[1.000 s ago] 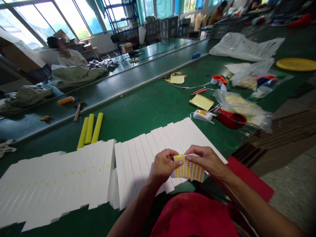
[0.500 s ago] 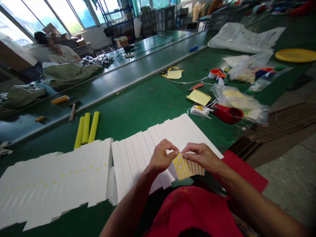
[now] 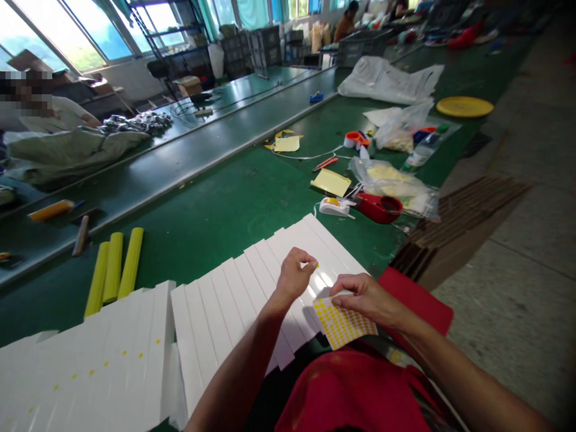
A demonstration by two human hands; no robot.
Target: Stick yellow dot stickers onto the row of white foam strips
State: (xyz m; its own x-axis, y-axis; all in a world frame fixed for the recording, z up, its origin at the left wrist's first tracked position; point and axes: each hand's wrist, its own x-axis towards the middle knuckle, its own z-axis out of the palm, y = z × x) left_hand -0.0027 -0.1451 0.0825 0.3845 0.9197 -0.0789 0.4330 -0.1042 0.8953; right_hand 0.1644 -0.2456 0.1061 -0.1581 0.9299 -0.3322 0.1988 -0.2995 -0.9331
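My left hand (image 3: 294, 277) pinches a small yellow dot sticker (image 3: 317, 266) at its fingertips, just above the overlapping white boxes (image 3: 243, 288). Between the thumb and fingers of my right hand (image 3: 366, 297) is a sheet of yellow dot stickers (image 3: 342, 324), held by its upper edge near my red top. No dots show on the boxes under my hands. To the left, a second row of white boxes (image 3: 121, 390) carries one yellow dot on each of several pieces.
Three yellow-green tubes (image 3: 111, 267) lie behind the left row. At the right are a red tape dispenser (image 3: 380, 207), a white dispenser (image 3: 335, 206), a yellow pad (image 3: 330, 182), plastic bags (image 3: 396, 180) and a bottle (image 3: 423, 150). A co-worker (image 3: 58, 111) sits across the conveyor.
My left hand has parted from the sticker sheet with a dot and now hovers over the boxes. My right hand has drawn the sheet slightly lower. The view has turned right.
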